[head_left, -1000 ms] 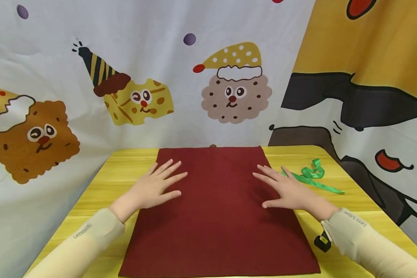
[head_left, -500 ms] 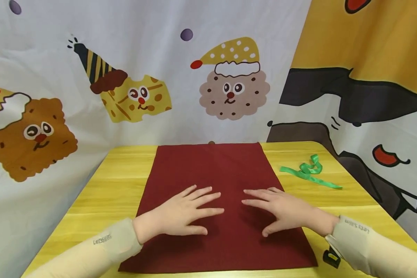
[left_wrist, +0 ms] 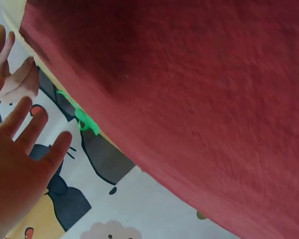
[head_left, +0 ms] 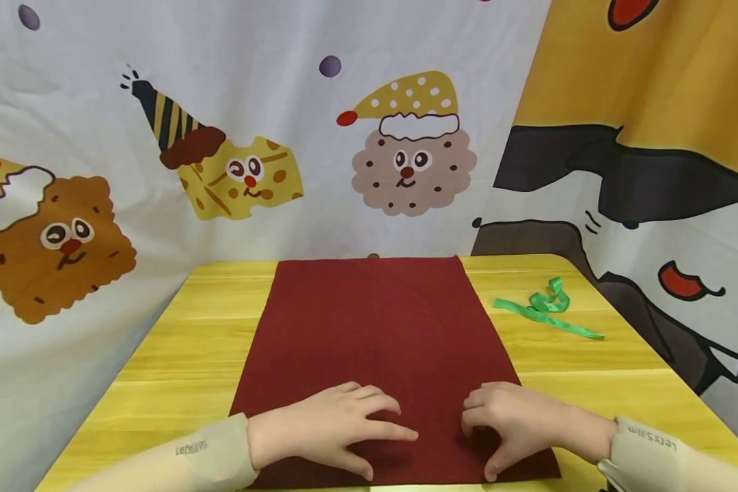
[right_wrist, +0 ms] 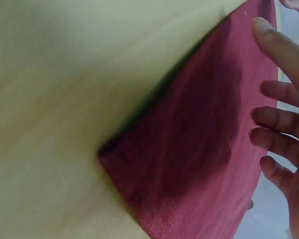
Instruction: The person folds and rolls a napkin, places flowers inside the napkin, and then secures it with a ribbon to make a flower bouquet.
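Observation:
A dark red cloth (head_left: pixel 375 328) lies flat on the table, its near edge close to the table's front. My left hand (head_left: pixel 329 427) is over the near part of this cloth, fingers spread and lightly bent, holding nothing. Farther right, my right hand (head_left: pixel 519 420) is above the near right part of the cloth, thumb apart from its bent fingers. The right wrist view shows nothing between the thumb and fingers of that hand (right_wrist: pixel 284 124), and the cloth corner (right_wrist: pixel 139 174) beside it. A green ribbon (head_left: pixel 538 315) lies loosely looped on the table, right of the cloth.
The yellow wood-grain table (head_left: pixel 178 342) shows on both sides of the cloth. Behind it hangs a white curtain (head_left: pixel 320 150) printed with cartoon biscuits and cheese.
Both hands have moved back toward the near edge of the cloth, and the left has also shifted right. The fingers, spread earlier, are now more bent. Cloth and ribbon stay in place.

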`<state>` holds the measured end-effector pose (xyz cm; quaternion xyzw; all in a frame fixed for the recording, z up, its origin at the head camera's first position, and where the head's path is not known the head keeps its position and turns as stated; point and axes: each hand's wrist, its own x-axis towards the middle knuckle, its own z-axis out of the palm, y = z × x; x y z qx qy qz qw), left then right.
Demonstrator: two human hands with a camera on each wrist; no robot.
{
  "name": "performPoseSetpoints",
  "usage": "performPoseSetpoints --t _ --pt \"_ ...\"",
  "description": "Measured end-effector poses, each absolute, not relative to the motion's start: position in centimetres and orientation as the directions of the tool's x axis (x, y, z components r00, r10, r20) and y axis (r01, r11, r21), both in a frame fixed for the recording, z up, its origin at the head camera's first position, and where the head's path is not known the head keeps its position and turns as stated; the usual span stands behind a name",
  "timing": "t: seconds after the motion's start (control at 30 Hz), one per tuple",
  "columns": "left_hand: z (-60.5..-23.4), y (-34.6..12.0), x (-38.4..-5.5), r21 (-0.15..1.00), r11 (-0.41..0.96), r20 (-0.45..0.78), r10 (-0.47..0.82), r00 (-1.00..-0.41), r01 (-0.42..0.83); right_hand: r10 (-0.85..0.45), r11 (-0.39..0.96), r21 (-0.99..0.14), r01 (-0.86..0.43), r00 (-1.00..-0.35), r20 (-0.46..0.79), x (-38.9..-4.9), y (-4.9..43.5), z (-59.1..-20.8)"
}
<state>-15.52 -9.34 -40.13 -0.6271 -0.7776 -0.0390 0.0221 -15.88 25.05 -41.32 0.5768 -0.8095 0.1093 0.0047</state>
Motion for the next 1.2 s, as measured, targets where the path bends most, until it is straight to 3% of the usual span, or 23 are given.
performPoseSetpoints --t 0.13,0.33,0.43,0.77,1.1,1.2 --pt "-40.4 -8.9 -15.4 0.106 0.197 0.04 0.978 -0.202 0.975 -0.947 0.283 -0.239 -0.929 -0.311 0.084 -15.5 25.3 -41.7" --pt "-40.9 -8.5 -15.5 0.302 0.172 -0.052 0.985 -0.164 0.938 -0.945 0.307 -0.264 -0.914 -0.326 0.03 -15.2 25.9 -42.0" --pt "-41.1 -8.3 -15.7 0.341 0.173 -0.067 0.985 -0.16 0.924 -0.944 0.318 -0.289 -0.903 -0.33 -0.005 -15.3 26.0 -42.1" --pt "-41.2 -7.5 -15.3 0.251 0.218 -0.057 0.976 -0.21 0.943 -0.938 0.345 -0.427 -0.836 -0.326 -0.12 -15.6 26.0 -41.9" --pt "-41.4 -6.9 -14.8 0.168 0.251 -0.057 0.968 -0.245 0.953 -0.937 0.348 -0.362 -0.865 -0.331 -0.11 -15.2 25.2 -41.4" --pt "-41.3 -7.1 -14.8 0.16 0.253 -0.051 0.967 -0.248 0.954 -0.935 0.355 -0.387 -0.851 -0.326 -0.14 -15.4 25.1 -40.9"
